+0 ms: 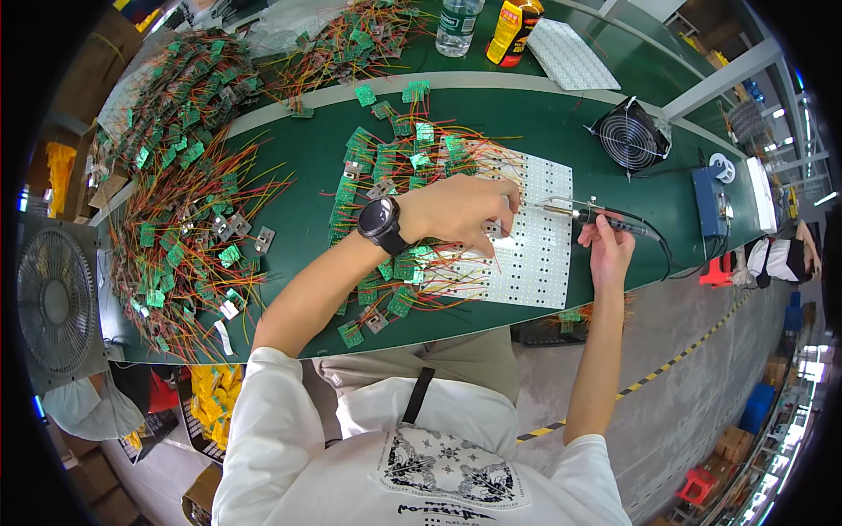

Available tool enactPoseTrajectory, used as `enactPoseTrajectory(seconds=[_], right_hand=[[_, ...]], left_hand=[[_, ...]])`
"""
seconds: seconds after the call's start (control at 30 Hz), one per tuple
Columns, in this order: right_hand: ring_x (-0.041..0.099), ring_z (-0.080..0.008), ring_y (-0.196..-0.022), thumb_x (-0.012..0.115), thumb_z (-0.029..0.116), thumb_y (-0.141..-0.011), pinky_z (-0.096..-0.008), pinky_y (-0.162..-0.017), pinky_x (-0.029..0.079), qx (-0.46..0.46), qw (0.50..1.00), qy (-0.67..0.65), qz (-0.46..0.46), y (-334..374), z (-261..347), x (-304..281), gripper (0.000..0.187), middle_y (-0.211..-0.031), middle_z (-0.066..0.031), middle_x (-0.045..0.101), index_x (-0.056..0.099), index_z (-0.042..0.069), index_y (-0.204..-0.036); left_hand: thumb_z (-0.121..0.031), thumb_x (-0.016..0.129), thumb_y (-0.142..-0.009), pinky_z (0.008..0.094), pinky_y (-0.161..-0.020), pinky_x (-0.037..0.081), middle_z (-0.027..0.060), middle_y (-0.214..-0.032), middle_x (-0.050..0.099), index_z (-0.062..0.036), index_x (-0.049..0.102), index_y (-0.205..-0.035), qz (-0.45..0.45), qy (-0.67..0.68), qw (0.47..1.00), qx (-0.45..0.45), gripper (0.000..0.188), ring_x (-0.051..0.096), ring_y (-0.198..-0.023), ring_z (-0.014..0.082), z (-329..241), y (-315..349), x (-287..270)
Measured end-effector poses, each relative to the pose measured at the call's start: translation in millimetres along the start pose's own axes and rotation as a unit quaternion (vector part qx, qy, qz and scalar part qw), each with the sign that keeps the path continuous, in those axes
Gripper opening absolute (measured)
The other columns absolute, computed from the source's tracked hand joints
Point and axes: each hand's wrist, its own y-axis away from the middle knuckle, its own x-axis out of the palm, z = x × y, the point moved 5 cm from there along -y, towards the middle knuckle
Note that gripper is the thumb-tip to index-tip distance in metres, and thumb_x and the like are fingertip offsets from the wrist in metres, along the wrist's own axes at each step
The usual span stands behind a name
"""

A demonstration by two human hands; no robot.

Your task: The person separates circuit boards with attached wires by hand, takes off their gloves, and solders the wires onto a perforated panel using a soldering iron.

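My right hand (607,248) is wrapped around a soldering iron (618,223), its tip pointing left over a white panel (544,254) with rows of small dark marks. A thin metal tube and a black cable run along the iron. My left hand (465,210), with a black watch (382,224) on the wrist, reaches over the panel's left part, fingers bent together. Whatever they pinch is too small to make out. Around and under this hand lie green circuit boards (386,162) with red and yellow wires, several of which stretch onto the panel.
Large heaps of wired circuit boards (189,96) fill the table's left side. At the back stand a water bottle (458,28), a yellow-and-black container (514,31) and another white panel (572,54). A small fan (629,138) and a blue soldering station (709,202) are at the right.
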Motion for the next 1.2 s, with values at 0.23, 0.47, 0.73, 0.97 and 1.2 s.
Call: enactPoseTrajectory(seconds=[0.23,0.47,0.73,0.97,1.2], right_hand=[[0.062,-0.0185,-0.059,0.063,0.009,-0.092,-0.027,-0.054,0.046,-0.001,1.0,-0.003,-0.001,-1,-1,-3,0.022,-0.076,-0.012,0.067,0.06,-0.005,-0.109],[0.062,-0.0179,-0.059,0.063,0.009,-0.092,-0.0266,-0.054,0.046,-0.002,1.0,0.002,0.007,-2,-2,-3,0.021,-0.076,-0.0118,0.067,0.06,-0.004,-0.109],[0.063,-0.0185,-0.06,0.063,0.009,-0.092,-0.0263,-0.056,0.047,-0.001,1.0,0.02,0.019,1,-2,-1,0.022,-0.076,-0.013,0.067,0.06,-0.005,-0.109],[0.062,-0.0186,-0.062,0.063,0.011,-0.093,-0.0275,-0.057,0.046,0.0,0.999,0.037,0.034,2,-3,1,0.024,-0.076,-0.0122,0.066,0.06,-0.005,-0.111],[0.064,-0.0193,-0.061,0.065,0.009,-0.091,-0.0266,-0.057,0.049,-0.001,0.998,0.044,0.05,1,-1,4,0.024,-0.076,-0.0135,0.067,0.061,-0.007,-0.108]], left_hand=[[-0.018,0.075,-0.075,0.0388,-0.081,0.05,0.0086,-0.109,0.059,-0.0051,0.07,-0.083,0.006,-0.02,0.999,0.027,0.016,0.061,-0.099,0.0272,-2,-3,2],[-0.012,0.066,-0.083,0.0426,-0.08,0.049,0.0127,-0.09,0.061,-0.0021,0.061,-0.085,-0.113,-0.021,0.993,0.016,0.012,0.06,-0.091,0.0307,-3,-12,11],[-0.016,0.064,-0.085,0.0415,-0.071,0.051,0.0102,-0.082,0.062,-0.0036,0.063,-0.085,-0.143,-0.122,0.981,-0.039,0.012,0.062,-0.077,0.0306,6,-6,16],[-0.015,0.063,-0.083,0.0409,-0.068,0.052,0.0083,-0.08,0.063,-0.0047,0.065,-0.077,-0.171,-0.135,0.975,-0.047,0.012,0.065,-0.077,0.0281,8,-5,13],[-0.013,0.062,-0.085,0.0424,-0.067,0.051,0.0092,-0.085,0.061,-0.0031,0.065,-0.086,-0.151,-0.122,0.978,-0.073,0.01,0.063,-0.078,0.0305,14,-4,14]])
